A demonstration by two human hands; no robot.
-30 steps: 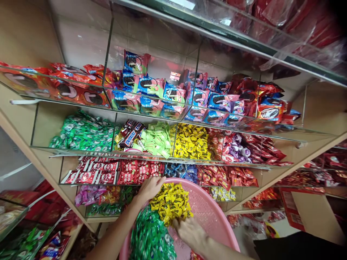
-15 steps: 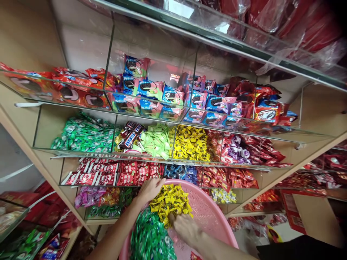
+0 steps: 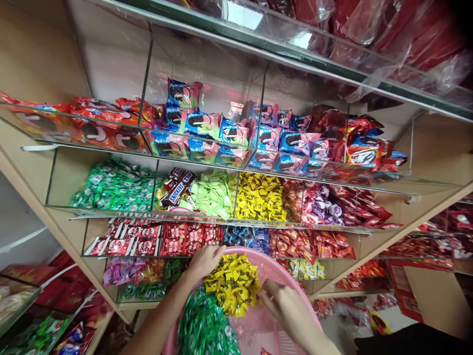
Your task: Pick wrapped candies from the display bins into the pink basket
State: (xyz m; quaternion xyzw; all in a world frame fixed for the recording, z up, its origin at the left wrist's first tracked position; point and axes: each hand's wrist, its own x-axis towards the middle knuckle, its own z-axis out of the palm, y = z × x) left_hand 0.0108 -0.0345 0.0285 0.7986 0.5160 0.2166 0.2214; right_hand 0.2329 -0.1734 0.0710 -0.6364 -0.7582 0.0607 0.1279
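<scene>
while the left hand (image 3: 205, 261) lies over the far left rim of the pink basket (image 3: 266, 270), the right hand (image 3: 286, 301) is at the right edge of the yellow sweets (image 3: 233, 283), inside that basket. grip, left: fingers laid on the rim; cannot tell whether they are clenched on it. grip, right: fingers bent inward, tips at or just beside the wrappers; cannot tell whether any sweet is held.

location: the yellow sweets are heaped against the far left of the basket, touching the green packets (image 3: 207, 325) on their near side. a red wrapper (image 3: 264, 351) shows at the bottom edge of the view.

handling, in this inspector's judgement: the rim should be steadied by the left hand so that a push from the right does not tip or slide the basket. the small wrappers would be best worked with cupped fingers, low and from the right side, clear of the border with the green packets, where the two heaps could mix.

edges and room: bare mesh lies to the right of both heaps, giving the right hand its freest path. above the far rim stands the glass shelving (image 3: 236, 223); the hands should be lifted with care there, as knuckles could strike an edge.
</scene>
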